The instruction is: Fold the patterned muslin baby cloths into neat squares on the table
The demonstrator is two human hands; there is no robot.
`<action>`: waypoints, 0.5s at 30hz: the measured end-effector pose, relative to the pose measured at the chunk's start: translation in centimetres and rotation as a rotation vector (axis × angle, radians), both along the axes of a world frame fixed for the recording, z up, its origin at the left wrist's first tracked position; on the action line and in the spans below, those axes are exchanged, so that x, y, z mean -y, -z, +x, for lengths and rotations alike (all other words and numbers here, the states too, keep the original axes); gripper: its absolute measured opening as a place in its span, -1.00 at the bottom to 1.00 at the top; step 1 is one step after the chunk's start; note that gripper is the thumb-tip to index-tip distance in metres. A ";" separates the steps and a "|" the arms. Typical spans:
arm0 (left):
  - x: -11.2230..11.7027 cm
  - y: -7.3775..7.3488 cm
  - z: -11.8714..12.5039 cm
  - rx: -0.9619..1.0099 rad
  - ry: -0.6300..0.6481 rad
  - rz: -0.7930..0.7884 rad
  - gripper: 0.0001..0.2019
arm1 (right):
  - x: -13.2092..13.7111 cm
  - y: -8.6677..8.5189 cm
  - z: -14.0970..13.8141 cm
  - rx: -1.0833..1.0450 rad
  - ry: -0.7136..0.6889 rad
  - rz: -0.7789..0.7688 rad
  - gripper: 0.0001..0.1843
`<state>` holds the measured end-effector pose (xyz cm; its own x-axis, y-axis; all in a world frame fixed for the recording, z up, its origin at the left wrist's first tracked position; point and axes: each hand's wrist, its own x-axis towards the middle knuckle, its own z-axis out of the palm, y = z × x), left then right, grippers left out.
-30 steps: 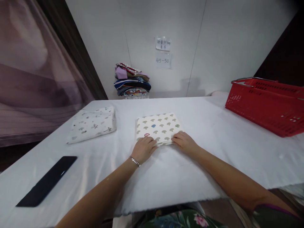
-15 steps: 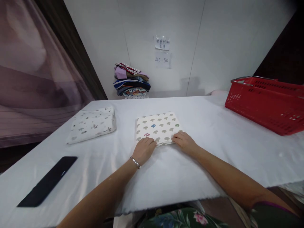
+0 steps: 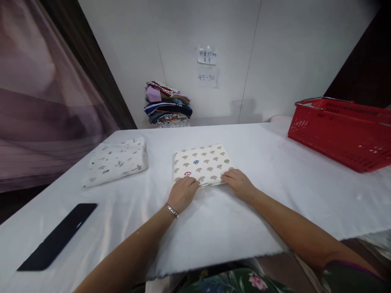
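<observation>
A folded white cloth [image 3: 204, 162] with a mushroom print lies flat in the middle of the table, its layers showing along the near edge. My left hand [image 3: 184, 193], with a silver bracelet at the wrist, grips the near left corner, fingers curled over the top. At the near right corner my right hand [image 3: 240, 184] holds the same cloth, fingers bent over its edge. Both thumbs are mostly hidden. Farther left rests another folded white cloth [image 3: 117, 162] with a grey plant print, touched by neither hand.
A white cloth covers the table [image 3: 244, 232]. On its left lies a flat black object [image 3: 59, 236]. A red basket [image 3: 339, 134] with metal handles stands at the right. Behind the far edge rises a stack of folded fabrics [image 3: 168, 103], near paper signs [image 3: 207, 65] on the wall.
The whole view has shifted slightly, so most things appear a little farther left. Both hands keep their hold on the mushroom-print cloth, which looks unchanged.
</observation>
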<state>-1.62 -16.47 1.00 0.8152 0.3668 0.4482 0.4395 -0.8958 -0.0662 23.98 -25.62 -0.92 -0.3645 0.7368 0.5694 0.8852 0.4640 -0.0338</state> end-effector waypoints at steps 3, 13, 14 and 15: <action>0.0 0.3 -0.1 0.005 0.002 0.016 -0.77 | 0.2 -0.1 0.0 0.006 0.001 -0.027 -0.71; 0.0 0.0 -1.2 0.009 0.051 -0.056 -0.69 | 0.5 0.1 1.1 0.049 0.102 -0.045 -0.65; 0.0 0.0 -1.5 -0.005 0.049 -0.053 -0.65 | 0.5 0.2 1.3 0.050 0.110 -0.044 -0.65; 0.0 0.0 -2.0 -0.018 0.043 -0.053 -0.62 | 0.5 0.3 1.6 0.051 0.118 -0.048 -0.64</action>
<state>-3.57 -16.44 0.98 0.8386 0.3538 0.4141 0.3994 -0.9164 -0.0260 25.53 -26.15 -1.19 -0.3015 0.8022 0.5153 0.9345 0.3559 -0.0073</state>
